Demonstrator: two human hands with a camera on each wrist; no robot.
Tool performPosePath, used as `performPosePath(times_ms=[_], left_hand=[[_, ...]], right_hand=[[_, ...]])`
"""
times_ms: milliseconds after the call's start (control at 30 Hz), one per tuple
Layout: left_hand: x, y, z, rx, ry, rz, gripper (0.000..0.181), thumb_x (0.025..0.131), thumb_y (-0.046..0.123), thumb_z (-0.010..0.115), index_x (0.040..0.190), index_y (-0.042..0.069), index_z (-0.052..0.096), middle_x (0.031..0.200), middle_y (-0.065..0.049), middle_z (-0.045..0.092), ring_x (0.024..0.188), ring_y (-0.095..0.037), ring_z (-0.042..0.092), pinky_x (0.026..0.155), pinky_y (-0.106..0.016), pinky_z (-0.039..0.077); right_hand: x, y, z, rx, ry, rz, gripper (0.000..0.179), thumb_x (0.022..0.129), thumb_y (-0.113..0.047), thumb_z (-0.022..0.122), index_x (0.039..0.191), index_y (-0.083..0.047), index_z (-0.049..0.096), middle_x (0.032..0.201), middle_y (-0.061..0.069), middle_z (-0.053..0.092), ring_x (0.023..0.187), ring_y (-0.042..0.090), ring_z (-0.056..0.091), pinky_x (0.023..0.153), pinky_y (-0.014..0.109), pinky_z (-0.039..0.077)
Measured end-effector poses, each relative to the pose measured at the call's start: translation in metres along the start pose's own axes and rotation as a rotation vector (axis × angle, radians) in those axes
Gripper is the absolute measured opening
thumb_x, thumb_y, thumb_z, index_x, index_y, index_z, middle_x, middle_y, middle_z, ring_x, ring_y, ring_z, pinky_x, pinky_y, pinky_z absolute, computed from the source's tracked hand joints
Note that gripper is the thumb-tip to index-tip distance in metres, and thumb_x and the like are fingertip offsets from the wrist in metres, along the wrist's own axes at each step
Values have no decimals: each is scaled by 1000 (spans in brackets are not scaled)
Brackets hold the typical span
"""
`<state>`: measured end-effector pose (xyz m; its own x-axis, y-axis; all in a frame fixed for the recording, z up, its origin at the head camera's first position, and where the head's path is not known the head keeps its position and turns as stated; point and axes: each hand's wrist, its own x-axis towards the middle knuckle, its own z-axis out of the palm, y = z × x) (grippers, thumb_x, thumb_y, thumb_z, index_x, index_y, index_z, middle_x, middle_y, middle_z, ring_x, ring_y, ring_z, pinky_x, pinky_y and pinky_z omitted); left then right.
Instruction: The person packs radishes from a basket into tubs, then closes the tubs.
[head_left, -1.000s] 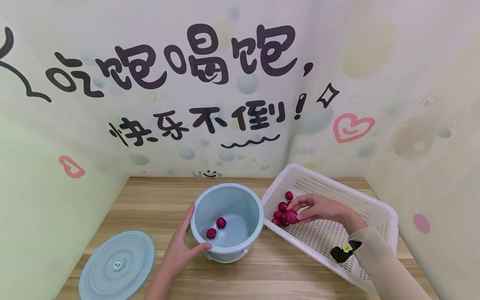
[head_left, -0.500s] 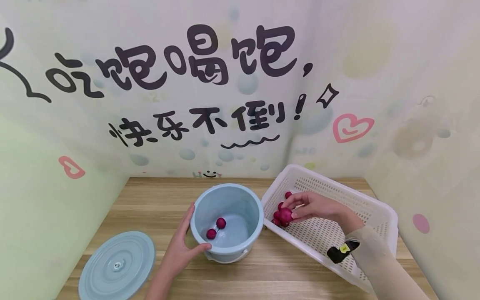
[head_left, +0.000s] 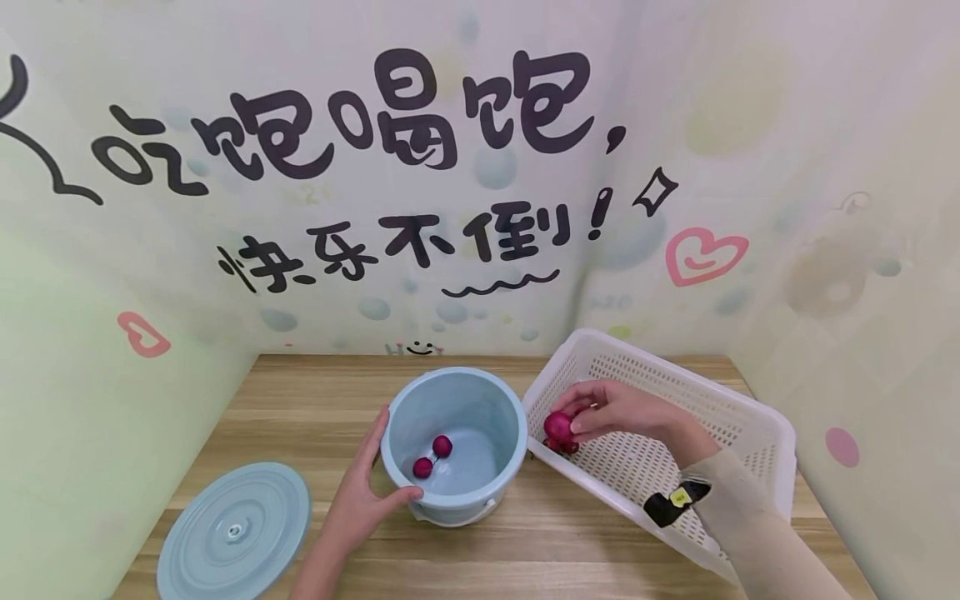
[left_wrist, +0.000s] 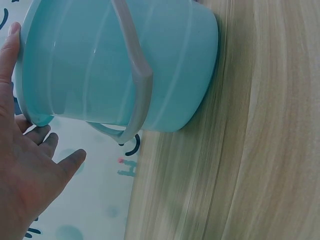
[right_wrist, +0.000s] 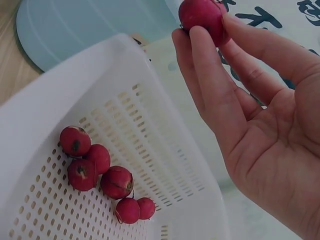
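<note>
A red radish (head_left: pixel 558 426) is pinched between the fingertips and thumb of my right hand (head_left: pixel 626 408), raised above the basket floor. Below it, several more radishes (right_wrist: pixel 117 182) lie together in one end of the white perforated basket (head_left: pixel 757 414); the hand partly hides them in the head view. My left hand (head_left: pixel 358 504) holds the light blue bucket (head_left: pixel 468 392) at its left side, with thumb and fingers spread along the rim. Two radishes (head_left: pixel 442 447) lie on the bucket's bottom. The bucket's handle (left_wrist: pixel 142 75) hangs down its outer side.
A round blue lid (head_left: pixel 234 529) lies flat on the wooden table (head_left: pixel 315 400) at the left. The basket stands right beside the bucket. A wall (head_left: pixel 420 317) with printed writing rises behind the table, and side walls enclose it.
My right hand has moved left with the radish, from above the radish pile toward the basket's left edge. The left hand and the bucket have stayed in place.
</note>
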<state>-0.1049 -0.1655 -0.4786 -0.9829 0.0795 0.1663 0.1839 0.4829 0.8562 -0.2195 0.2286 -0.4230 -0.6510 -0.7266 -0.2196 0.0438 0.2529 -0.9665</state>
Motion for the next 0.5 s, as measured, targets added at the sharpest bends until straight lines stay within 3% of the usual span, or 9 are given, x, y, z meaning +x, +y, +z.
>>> performPosePath(times_ms=[167,500], left_hand=[[0,1,0,4,2,3,112,75,20,88,161,27,16,167,-11,19,151,-39,27,117,-55,33],[0,1,0,0,0,-2,112,75,22,88,160,33,15,167,-11,19,151,-39,27,117,-54,33]], right_hand=[[3,-4,4,-7,11,2,39,93,-8,67,127,10,56,113,5,67,100,15,69,92,40,61],[11,-10,11,-11,2,-11,39,92,-5,67,127,8,58,112,5,69,100,14,68,89,32,61]])
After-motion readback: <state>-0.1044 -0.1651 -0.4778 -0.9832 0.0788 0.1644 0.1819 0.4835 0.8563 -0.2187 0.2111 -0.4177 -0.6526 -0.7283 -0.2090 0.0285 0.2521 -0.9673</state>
